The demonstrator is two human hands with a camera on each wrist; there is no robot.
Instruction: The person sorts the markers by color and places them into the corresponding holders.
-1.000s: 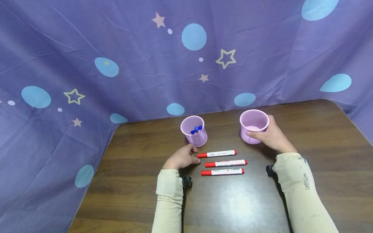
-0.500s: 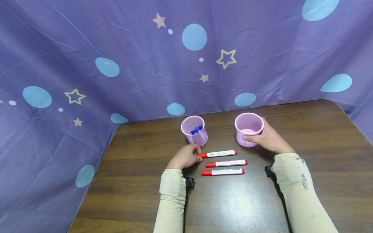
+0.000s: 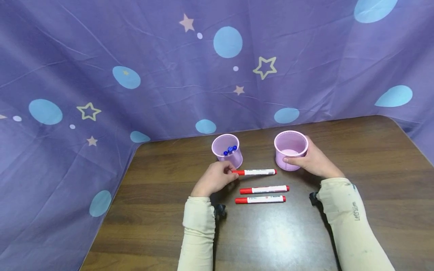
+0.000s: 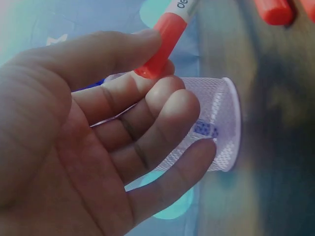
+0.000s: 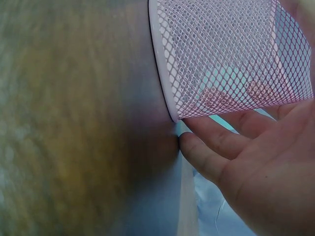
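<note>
My left hand (image 3: 215, 177) pinches a red-capped marker (image 3: 259, 172) by its cap end, between thumb and index finger. The left wrist view shows the red cap (image 4: 165, 44) between those fingertips, the other fingers loosely bent. Behind that hand stands a pink mesh pen cup (image 3: 234, 160) with several blue-ended items (image 3: 230, 150) inside. My right hand (image 3: 317, 160) grips a second pink mesh cup (image 3: 288, 162), thumb on its near side and fingers round its right side. In the right wrist view this mesh cup (image 5: 221, 59) has its base rim at the wooden surface.
Two more red-capped markers, an upper one (image 3: 264, 189) and a lower one (image 3: 260, 200), lie side by side on the wooden table (image 3: 152, 210) in front of the cups. A purple curtain (image 3: 162, 56) with stars and dots hangs behind the table.
My left hand has taken hold of the farthest marker and lifted it off the table. My right hand has shifted its cup slightly left and nearer, then stayed there.
</note>
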